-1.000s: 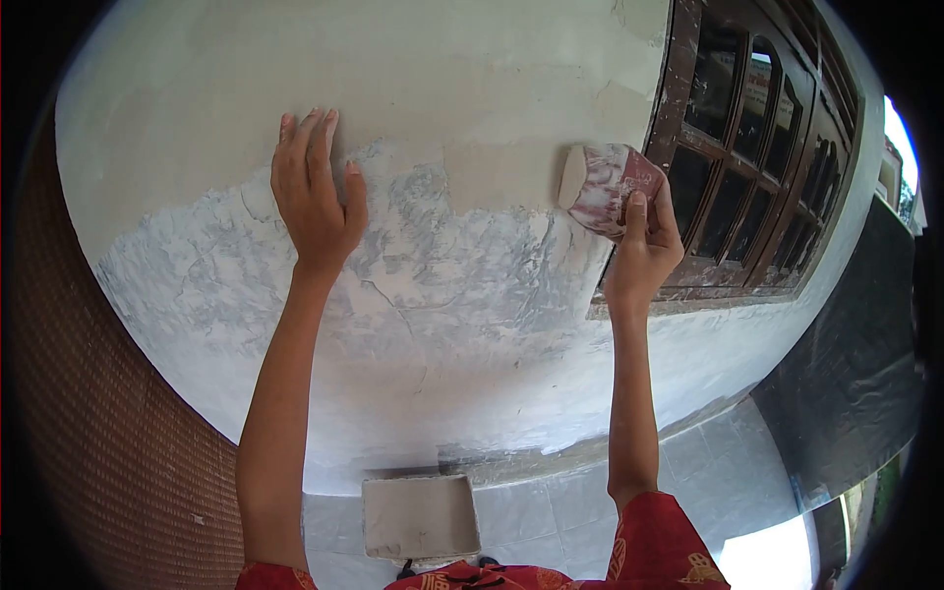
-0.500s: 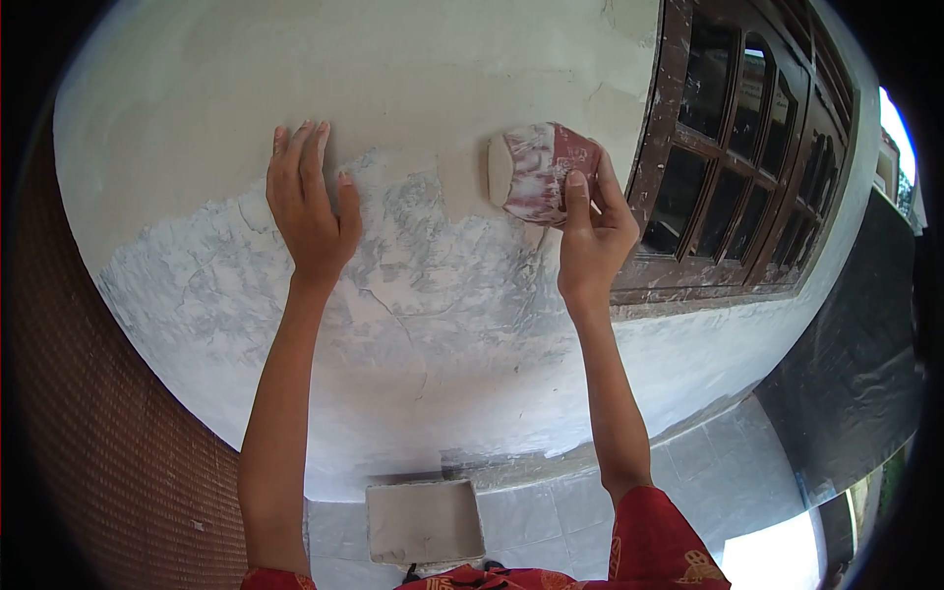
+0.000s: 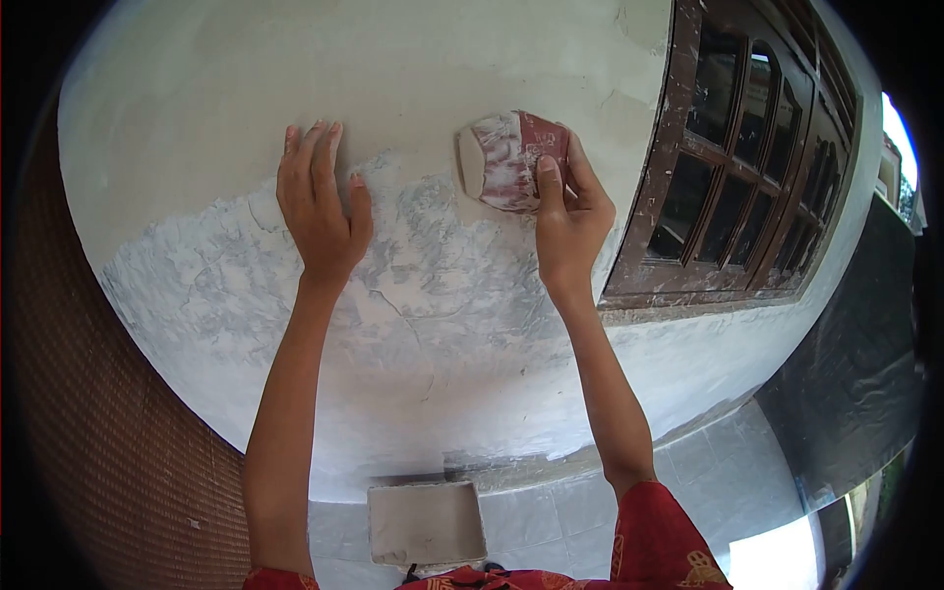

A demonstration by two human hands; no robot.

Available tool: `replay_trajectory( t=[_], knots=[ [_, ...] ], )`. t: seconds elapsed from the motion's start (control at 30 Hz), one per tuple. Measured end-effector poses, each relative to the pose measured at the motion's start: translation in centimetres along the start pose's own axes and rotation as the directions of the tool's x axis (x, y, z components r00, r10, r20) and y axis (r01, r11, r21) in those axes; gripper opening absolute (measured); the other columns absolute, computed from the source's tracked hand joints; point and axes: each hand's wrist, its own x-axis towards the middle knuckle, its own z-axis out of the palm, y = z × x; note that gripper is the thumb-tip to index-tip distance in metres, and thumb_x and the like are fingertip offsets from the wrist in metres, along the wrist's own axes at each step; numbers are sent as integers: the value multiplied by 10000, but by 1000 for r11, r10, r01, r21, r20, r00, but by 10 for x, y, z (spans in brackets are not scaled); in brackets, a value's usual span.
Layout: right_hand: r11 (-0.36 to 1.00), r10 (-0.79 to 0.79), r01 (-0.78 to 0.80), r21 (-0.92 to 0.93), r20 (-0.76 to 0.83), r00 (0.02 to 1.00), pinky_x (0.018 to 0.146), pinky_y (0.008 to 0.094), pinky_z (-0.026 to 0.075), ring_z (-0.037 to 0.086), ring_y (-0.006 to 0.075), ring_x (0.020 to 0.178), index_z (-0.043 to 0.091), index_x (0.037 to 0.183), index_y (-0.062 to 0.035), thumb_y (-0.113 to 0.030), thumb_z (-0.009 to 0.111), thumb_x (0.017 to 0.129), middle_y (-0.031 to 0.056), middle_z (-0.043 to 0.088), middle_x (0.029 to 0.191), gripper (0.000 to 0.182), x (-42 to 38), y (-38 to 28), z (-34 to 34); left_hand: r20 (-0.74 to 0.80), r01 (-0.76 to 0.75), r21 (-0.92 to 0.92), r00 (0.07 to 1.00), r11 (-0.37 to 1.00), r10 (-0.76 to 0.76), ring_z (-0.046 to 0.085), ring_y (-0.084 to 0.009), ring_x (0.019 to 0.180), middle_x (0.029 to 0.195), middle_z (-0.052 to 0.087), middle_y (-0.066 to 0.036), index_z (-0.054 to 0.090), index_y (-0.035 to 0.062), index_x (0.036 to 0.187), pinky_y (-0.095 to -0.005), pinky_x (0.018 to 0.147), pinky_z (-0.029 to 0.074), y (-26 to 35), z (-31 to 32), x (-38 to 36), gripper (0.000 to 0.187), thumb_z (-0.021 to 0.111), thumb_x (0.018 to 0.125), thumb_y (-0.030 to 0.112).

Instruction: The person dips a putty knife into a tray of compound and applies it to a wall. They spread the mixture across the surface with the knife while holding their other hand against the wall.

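My right hand (image 3: 570, 221) grips a red, white-smeared scraper (image 3: 511, 160), thumb on its near face and fingers behind its right side. The scraper's left edge bears pale paste and lies against the wall (image 3: 393, 59). To the left, my left hand (image 3: 322, 211) rests with spread fingers on the wall, holding nothing. Below and between the hands, the wall has a rough white and grey patch (image 3: 423, 256); above them it is smoother and beige.
A brown wooden window (image 3: 723, 167) with glass panes is at the right. A rectangular tray (image 3: 427, 521) of beige paste stands low in front of me, above grey floor tiles. Woven matting (image 3: 128, 423) lines the left side; a dark sheet (image 3: 855, 354) hangs at the right.
My right hand and the scraper have moved left along the wall. My left hand appears slightly further right in the view, still spread. The window also appears slightly shifted.
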Motion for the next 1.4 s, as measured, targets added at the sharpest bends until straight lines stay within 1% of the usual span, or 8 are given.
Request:
replay_trajectory(
  t=[0.27,0.4,0.47,0.57,0.8,0.97,1.2,1.4],
  knots=[
    [990,26,6,138,-225,974,843,269,553,647,138,978,520,1342,89,-46,574,980,178,671,1146,390,18,3,-35,17,14,11,1000,1000,-14,379,-340,1398,1400,504,-105,524,78,1367,-496,1118,303,3,-1,0,462,501,921,193],
    [999,-47,47,18,-3,999,826,259,531,635,118,967,540,1339,68,-60,609,967,164,690,1132,399,2,5,4,23,9,33,1000,999,-10,377,-339,1401,1395,512,-102,527,88,1365,-497,1121,299,1,-1,0,462,502,917,198],
    [999,-39,39,-34,1,999,825,253,530,638,112,958,550,1334,60,-61,613,964,152,698,1120,394,5,6,-1,34,1,39,999,999,-2,366,-340,1404,1405,495,-108,514,71,1374,-490,1120,295,2,-2,1,453,485,940,200],
    [998,-60,66,20,-211,976,821,243,532,638,111,957,521,1353,72,-62,594,975,156,690,1132,407,20,10,-31,34,3,52,999,999,-5,354,-339,1408,1416,480,-114,504,59,1382,-483,1119,291,4,-2,2,444,469,964,206],
    [998,-33,36,-48,66,997,839,278,538,633,132,980,528,1341,84,-88,615,969,187,681,1144,419,-9,8,0,46,-11,71,999,997,7,351,-341,1409,1418,483,-106,511,73,1381,-487,1123,284,1,-2,1,444,466,967,227],
    [999,3,5,47,-176,984,831,254,550,641,144,1018,502,1354,93,-55,585,976,191,664,1187,414,11,14,-39,35,-2,61,999,998,0,347,-342,1412,1425,479,-108,511,70,1383,-486,1124,281,3,-1,1,447,460,970,233],
    [999,30,-29,-15,47,998,922,297,508,616,139,1043,545,1341,56,-80,608,974,189,661,1205,396,-14,8,-3,20,-11,49,1000,999,10,352,-347,1410,1421,485,-108,512,61,1381,-487,1118,287,0,0,1,452,460,962,225],
    [998,37,-23,60,-241,970,846,253,550,638,122,1012,483,1369,94,-43,560,987,167,670,1167,413,18,28,-75,61,8,48,998,999,-11,349,-350,1412,1422,485,-109,510,62,1382,-487,1116,288,4,-1,0,452,464,966,234]
  ],
)
